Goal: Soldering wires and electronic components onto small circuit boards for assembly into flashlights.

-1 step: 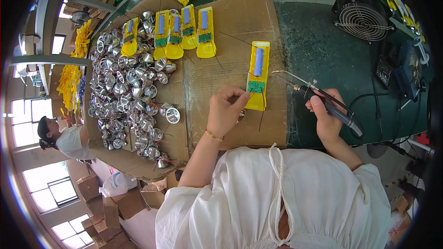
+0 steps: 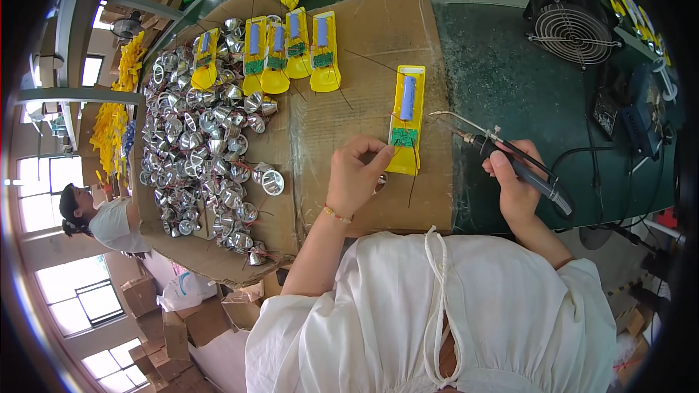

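Observation:
A yellow lamp housing (image 2: 403, 164) lies on the cardboard before me, with a purple battery cell (image 2: 408, 98), a green circuit board (image 2: 404, 137) and thin wires in it. My left hand (image 2: 357, 175) is closed in a pinch at the board's left edge; what its fingertips hold is too small to make out. Part of a shiny reflector cup (image 2: 381, 183) shows beside that palm. My right hand (image 2: 515, 178) grips a soldering iron (image 2: 520, 167) with a thin curved metal tube attached. Its tip points left, a little right of the housing and apart from it.
Left, a cardboard box (image 2: 211, 266) holds a heap of silvery reflector cups (image 2: 193, 145). Several filled yellow housings (image 2: 324, 51) lie at its far side, others along the far edge. A fan (image 2: 571, 29) and a blue device (image 2: 641, 113) stand right. Another person (image 2: 109, 222) is at far left.

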The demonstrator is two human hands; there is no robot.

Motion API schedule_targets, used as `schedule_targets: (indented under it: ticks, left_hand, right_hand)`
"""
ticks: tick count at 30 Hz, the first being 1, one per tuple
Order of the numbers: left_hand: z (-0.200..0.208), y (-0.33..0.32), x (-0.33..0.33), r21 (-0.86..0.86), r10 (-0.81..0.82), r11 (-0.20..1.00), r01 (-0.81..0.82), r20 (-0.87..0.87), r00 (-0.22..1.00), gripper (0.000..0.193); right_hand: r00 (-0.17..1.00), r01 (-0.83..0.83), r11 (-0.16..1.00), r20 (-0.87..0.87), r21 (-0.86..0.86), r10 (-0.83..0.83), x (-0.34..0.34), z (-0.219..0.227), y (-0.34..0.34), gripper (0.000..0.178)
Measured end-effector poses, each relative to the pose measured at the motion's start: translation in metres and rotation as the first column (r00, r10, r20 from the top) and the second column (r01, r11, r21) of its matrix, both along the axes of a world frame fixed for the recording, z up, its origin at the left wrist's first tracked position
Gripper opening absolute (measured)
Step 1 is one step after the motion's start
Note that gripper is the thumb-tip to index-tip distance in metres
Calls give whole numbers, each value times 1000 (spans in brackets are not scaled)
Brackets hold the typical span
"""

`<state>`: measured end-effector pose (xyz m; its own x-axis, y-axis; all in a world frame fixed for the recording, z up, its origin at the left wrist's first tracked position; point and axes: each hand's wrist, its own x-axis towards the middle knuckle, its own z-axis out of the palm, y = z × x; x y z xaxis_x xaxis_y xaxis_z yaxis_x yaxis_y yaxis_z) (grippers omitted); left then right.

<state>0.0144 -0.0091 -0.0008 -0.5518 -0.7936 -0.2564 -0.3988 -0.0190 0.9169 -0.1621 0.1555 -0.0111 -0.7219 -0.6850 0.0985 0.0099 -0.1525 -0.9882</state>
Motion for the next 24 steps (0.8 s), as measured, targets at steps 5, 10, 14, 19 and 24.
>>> schedule_targets:
  ticks: [5, 10, 14, 19, 24]
  left_hand:
    - [-1, 0, -1, -24, 0, 1000, 0, -2, 1000, 15]
    - [-2, 0, -1, -33, 3, 999, -2, 11, 1000, 14]
    - [-2, -1, 1, -51, 1, 999, 1, 29, 1000, 13]
    - [10, 0, -7, -57, 97, 993, -102, -88, 991, 13]
    - [21, -8, 2, -320, -146, 911, 260, 339, 929, 12]
  right_hand:
    - [999, 6, 1000, 35, 16, -7, -3, -6, 4, 15]
    - [996, 35, 999, 77, 11, -35, -6, -8, 5, 14]
    - [993, 50, 999, 107, -2, -49, -8, -8, 5, 14]
    - [994, 62, 998, 89, -3, -61, -14, -10, 9, 15]
    - [988, 121, 992, 101, -25, -118, -31, -6, 22, 14]
